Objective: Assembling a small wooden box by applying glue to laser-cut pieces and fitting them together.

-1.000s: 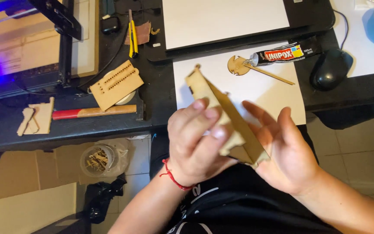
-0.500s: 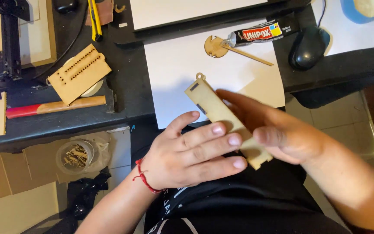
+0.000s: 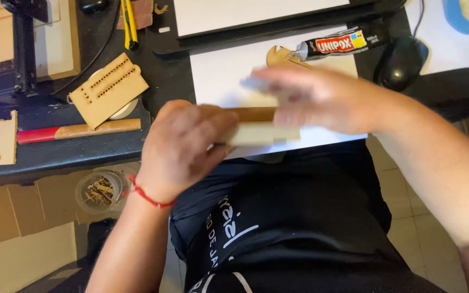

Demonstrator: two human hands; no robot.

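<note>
A thin, pale wooden piece (image 3: 256, 129), flat and elongated with a darker top edge, sits at frame centre above the lap, in front of the bench (image 3: 71, 152). Left hand (image 3: 183, 146) wraps its nine o'clock end, grip pinching the piece. Right hand (image 3: 313, 97), blurred, lies over the three o'clock end; its grip I cannot tell. Long axis runs nine to three.
</note>
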